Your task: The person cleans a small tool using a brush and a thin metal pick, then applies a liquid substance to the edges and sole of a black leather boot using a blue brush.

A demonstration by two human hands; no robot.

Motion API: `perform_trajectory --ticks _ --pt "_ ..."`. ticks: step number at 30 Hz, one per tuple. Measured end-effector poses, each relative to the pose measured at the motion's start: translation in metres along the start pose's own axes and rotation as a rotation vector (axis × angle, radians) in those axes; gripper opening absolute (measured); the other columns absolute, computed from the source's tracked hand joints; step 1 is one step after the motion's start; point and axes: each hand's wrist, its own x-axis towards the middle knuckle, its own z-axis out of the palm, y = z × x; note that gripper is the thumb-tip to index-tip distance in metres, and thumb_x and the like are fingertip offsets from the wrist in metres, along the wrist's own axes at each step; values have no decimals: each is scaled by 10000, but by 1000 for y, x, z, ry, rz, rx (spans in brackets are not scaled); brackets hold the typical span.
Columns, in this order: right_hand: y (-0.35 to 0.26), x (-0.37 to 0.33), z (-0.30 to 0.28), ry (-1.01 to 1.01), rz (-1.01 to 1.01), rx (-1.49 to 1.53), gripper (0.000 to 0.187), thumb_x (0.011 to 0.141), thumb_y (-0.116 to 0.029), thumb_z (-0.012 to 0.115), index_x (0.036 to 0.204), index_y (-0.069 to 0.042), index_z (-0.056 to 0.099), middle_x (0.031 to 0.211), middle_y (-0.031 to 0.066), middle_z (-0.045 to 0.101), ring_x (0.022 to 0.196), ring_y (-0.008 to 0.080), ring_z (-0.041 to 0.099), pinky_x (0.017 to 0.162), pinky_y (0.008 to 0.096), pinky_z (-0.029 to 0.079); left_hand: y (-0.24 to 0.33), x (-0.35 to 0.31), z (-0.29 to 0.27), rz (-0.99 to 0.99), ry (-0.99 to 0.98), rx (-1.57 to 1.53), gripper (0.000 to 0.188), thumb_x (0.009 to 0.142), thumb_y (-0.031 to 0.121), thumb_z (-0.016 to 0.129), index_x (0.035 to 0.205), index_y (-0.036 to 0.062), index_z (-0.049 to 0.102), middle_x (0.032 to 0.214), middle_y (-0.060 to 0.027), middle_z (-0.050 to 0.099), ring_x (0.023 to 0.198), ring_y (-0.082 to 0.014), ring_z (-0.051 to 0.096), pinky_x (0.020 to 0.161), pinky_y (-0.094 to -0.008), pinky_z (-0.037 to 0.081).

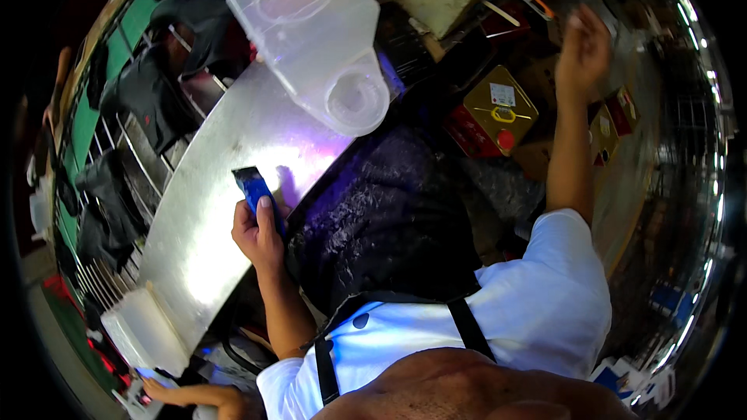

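My left hand (261, 237) grips a small flat blue piece with a dark end (255, 188), above the near edge of a shiny metal bench (206, 179). Thumb and fingers close on its lower part, and I cannot make out its exact kind. Raised off to the right, my right hand (583, 54) has bent fingers blurred by motion. Whether they hold anything does not show. Below that hand and to its left sits a gold and red tin (506, 109) with a red cap and a yellow-handled tool on top. A black dusty apron (389, 210) covers my lap.
A translucent plastic fixture with a round cup (311, 39) overhangs the bench. Black pieces (148, 101) hang on a wire rack at the left. A stack of whitish trays (148, 330) stands at the bench's lower end, near another person's arm (198, 397). An orange-handled tool (535, 0) lies at upper right.
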Motion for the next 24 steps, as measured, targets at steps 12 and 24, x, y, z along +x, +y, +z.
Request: perform_trajectory --ticks 12,24 --pt "-151 -212 78 -656 124 769 130 924 -31 638 815 -8 570 700 81 577 570 172 527 500 284 407 40 -15 -3 -114 -50 -260 212 984 223 595 932 17 591 690 -90 665 539 -103 574 520 -225 453" --pt "-208 -215 110 -643 -486 599 355 784 -33 674 1134 -87 669 1214 121 535 1006 273 574 852 354 511 56 -41 31 2 25 -344 226 1026 185 547 867 25 538 752 12 580 671 -23 468 577 -194 394"
